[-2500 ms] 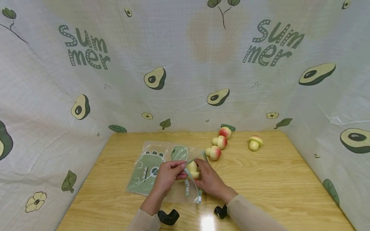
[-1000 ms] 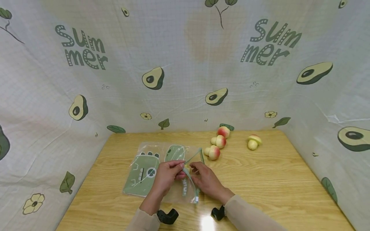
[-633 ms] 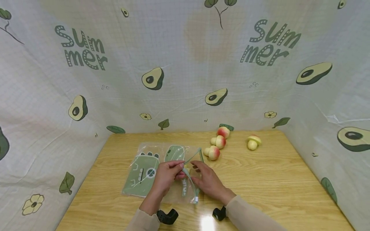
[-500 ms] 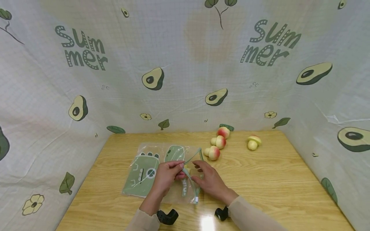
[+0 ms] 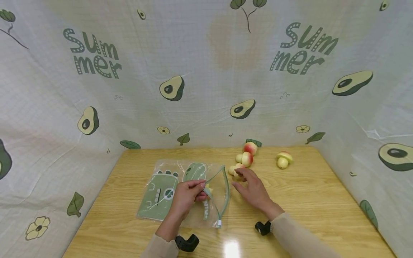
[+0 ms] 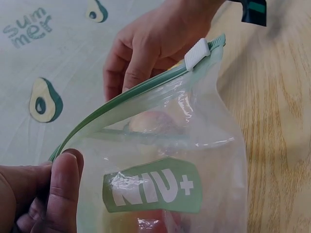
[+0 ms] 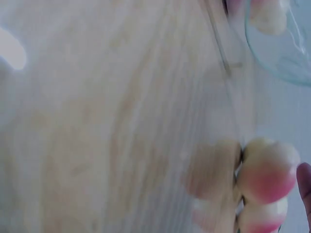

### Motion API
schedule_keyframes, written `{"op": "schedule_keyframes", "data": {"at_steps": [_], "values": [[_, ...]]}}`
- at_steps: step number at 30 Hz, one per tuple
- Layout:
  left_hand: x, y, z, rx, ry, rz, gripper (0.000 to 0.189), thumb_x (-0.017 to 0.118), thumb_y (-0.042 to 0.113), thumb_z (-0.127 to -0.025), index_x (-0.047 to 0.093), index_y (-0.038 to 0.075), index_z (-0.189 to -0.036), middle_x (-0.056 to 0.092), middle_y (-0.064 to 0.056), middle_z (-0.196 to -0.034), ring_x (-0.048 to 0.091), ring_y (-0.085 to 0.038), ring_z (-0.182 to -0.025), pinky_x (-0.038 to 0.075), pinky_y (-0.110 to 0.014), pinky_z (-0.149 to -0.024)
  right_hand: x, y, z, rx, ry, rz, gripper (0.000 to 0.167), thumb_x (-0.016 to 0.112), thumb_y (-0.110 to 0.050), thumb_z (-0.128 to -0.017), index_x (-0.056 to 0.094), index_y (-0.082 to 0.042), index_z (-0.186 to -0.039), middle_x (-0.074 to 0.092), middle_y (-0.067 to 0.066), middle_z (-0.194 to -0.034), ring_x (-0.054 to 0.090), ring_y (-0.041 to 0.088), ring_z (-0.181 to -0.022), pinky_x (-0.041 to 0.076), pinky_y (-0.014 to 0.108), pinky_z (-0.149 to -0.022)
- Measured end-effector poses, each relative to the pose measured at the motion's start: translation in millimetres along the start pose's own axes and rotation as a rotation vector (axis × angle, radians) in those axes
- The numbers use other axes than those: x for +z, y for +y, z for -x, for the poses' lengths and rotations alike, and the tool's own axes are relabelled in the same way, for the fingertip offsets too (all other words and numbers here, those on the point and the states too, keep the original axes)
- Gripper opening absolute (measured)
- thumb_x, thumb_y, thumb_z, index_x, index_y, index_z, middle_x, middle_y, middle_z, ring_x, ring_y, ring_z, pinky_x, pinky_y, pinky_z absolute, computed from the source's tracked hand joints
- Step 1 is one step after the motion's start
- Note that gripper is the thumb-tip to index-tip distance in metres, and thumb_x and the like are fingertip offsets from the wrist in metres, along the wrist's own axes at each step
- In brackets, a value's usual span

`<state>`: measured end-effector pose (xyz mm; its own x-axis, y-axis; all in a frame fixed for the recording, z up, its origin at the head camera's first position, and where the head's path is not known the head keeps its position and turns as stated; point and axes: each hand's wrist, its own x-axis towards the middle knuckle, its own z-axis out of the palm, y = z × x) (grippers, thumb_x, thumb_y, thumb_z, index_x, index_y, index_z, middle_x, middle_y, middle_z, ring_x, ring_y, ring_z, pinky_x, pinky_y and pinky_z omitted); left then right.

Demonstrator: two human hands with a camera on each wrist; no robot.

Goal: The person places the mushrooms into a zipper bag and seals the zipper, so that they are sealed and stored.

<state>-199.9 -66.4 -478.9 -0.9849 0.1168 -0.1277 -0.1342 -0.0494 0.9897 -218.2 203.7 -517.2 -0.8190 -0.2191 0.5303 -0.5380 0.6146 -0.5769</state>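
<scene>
My left hand (image 5: pixel 188 195) pinches the green zip edge of a clear zip bag (image 5: pixel 227 186), which stands partly open towards the right. In the left wrist view, pale and reddish rounded shapes (image 6: pixel 151 221) show through the bag's plastic. My right hand (image 5: pixel 255 191) is apart from the bag, its fingers loosely bent by the nearest red-and-cream toy mushroom (image 5: pixel 232 170) and partly covering it. No grip on that mushroom shows. In the blurred right wrist view, a fingertip (image 7: pixel 304 180) appears beside a mushroom (image 7: pixel 269 172).
Two more toy mushrooms, a middle one (image 5: pixel 246 158) and a far one (image 5: pixel 250 148), lie in a row behind. Another mushroom (image 5: pixel 283 163) stands farther right. A white slider (image 5: pixel 219 223) sits at the bag's near corner. Printed cloth (image 5: pixel 206 139) borders the wooden table (image 5: pixel 306 204).
My right hand has come out of the bag's mouth and moved right towards the nearest mushroom. A yellowish mushroom seen earlier at the mouth is now inside. My left hand keeps its pinch.
</scene>
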Motion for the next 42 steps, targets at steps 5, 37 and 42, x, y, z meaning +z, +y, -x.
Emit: {"op": "schedule_keyframes", "data": {"at_steps": [5, 37, 42], "values": [[-0.4, -1.1, -0.1, -0.005, -0.003, 0.006, 0.026, 0.068, 0.004, -0.102, 0.072, -0.009, -0.125, 0.076, -0.008, -0.086, 0.072, -0.011, -0.071, 0.066, -0.023, -0.069, -13, 15, -9.1, 0.042, 0.007, 0.085, 0.047, 0.079, -0.009, -0.094, 0.062, 0.001, -0.136, 0.066, 0.016, -0.125, 0.062, 0.032, -0.111, 0.062, 0.052, -0.086], [-2.7, -1.7, 1.2, -0.015, 0.007, -0.009, 0.026, 0.067, 0.005, -0.103, 0.072, -0.009, -0.125, 0.077, -0.009, -0.087, 0.073, -0.011, -0.072, 0.066, -0.024, -0.069, -14, 33, -19.9, 0.126, -0.238, 0.132, 0.040, 0.083, -0.022, -0.092, 0.065, -0.007, -0.124, 0.059, 0.010, -0.118, 0.061, 0.026, -0.099, 0.055, 0.041, -0.080], [-3.1, 0.1, 1.1, -0.013, 0.010, -0.015, 0.026, 0.068, 0.006, -0.103, 0.073, -0.008, -0.125, 0.077, -0.010, -0.087, 0.073, -0.011, -0.072, 0.066, -0.025, -0.070, -13, 32, -22.0, 0.167, -0.289, 0.112, 0.055, 0.085, -0.033, -0.091, 0.061, -0.008, -0.134, 0.057, 0.010, -0.126, 0.060, 0.028, -0.108, 0.056, 0.045, -0.088]]}}
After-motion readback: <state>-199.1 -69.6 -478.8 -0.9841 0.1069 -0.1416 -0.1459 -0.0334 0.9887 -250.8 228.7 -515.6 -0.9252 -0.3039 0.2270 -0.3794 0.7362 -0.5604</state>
